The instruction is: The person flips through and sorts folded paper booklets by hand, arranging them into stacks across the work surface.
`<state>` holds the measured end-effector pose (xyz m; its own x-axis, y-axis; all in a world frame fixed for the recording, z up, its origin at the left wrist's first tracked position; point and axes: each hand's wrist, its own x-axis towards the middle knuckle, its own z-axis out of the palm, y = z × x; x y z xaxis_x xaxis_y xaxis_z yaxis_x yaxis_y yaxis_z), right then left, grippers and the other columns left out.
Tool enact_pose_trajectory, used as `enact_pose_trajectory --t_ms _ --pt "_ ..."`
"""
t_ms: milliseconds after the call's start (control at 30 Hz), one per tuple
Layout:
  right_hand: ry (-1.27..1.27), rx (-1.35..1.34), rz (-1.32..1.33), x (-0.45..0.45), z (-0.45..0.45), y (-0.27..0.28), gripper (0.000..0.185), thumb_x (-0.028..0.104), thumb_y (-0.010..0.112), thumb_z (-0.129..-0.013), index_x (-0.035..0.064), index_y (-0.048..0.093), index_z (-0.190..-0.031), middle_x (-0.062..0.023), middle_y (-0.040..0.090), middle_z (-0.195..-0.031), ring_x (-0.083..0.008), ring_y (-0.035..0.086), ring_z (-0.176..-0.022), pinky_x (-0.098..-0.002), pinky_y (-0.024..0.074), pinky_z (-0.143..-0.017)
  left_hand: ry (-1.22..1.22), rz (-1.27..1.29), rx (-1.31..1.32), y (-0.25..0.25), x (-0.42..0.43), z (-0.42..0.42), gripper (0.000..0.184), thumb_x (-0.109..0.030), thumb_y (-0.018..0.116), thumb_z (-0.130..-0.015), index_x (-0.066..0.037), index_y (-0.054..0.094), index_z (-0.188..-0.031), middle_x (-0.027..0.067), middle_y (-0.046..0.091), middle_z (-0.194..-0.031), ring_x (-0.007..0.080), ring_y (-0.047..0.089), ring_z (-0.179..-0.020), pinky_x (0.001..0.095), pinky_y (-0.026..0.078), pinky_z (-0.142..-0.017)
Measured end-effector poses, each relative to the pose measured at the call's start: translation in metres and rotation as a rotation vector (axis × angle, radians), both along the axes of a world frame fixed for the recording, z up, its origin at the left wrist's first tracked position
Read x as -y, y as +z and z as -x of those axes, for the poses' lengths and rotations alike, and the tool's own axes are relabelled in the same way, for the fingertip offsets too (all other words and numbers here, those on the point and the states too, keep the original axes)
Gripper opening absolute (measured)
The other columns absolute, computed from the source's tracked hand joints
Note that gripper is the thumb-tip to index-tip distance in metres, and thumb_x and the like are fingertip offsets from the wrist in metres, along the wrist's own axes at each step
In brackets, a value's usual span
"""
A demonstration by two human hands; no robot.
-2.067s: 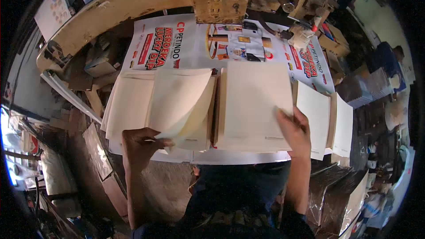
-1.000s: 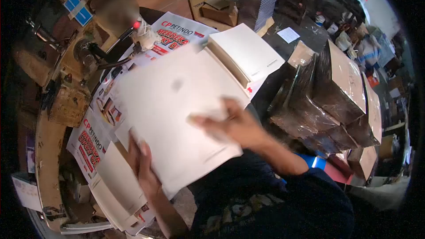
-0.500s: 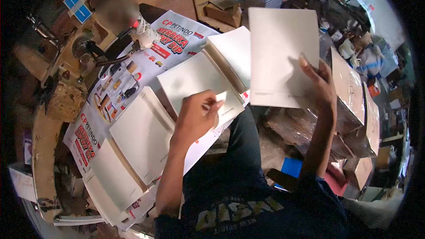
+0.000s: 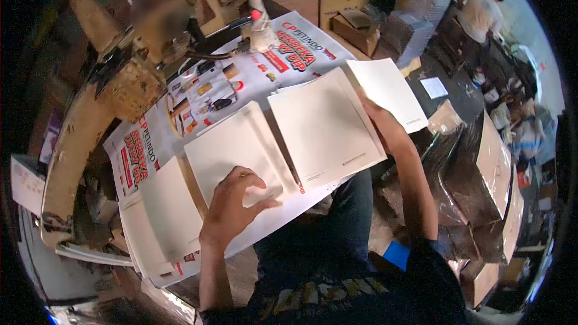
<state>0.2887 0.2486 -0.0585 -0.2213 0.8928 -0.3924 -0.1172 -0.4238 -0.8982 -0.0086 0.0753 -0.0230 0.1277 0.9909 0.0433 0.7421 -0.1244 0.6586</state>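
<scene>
My left hand [image 4: 232, 207] hovers over the lower part of a cream paper stack [image 4: 229, 144], thumb and fingers curved apart with nothing between them. My right hand [image 4: 385, 126] grips the right edge of a cream printed sheet [image 4: 325, 123], its fingers partly hidden by that edge. This sheet lies over the pile to the right of the middle, small print along its bottom. Another cream sheet [image 4: 385, 93] lies beyond my right hand. More overlapping cream sheets [image 4: 171, 204] are spread to the left.
A printed poster [image 4: 295, 42] covers the table under the piles. Machine parts [image 4: 132, 90] stand at the far left side. Wrapped cartons [image 4: 475, 168] are stacked on the right. Cardboard boxes [image 4: 343, 9] stand at the back, and another person [image 4: 480, 15] is further off.
My right hand has brought the raised cream sheet down and left onto the pile. My left hand has let go of a paper corner and opened. The view has shifted.
</scene>
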Motion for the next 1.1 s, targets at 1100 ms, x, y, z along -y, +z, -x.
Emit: enact_pose_trajectory --t_ms 1100 --pt "0.565 0.208 -0.550 0.084 0.171 0.005 0.032 0.014 0.074 -0.081 -0.0015 0.065 -0.107 -0.0092 0.070 -0.095 -0.0135 0.065 -0.085 -0.0282 0.0514 -0.080 0.347 0.146 0.260 -0.026 0.145 0.152 0.053 -0.014 0.088 -0.061 -0.006 0.065 -0.108 0.0082 0.056 -0.127 0.0213 0.065 -0.099 0.0355 0.056 -0.083"
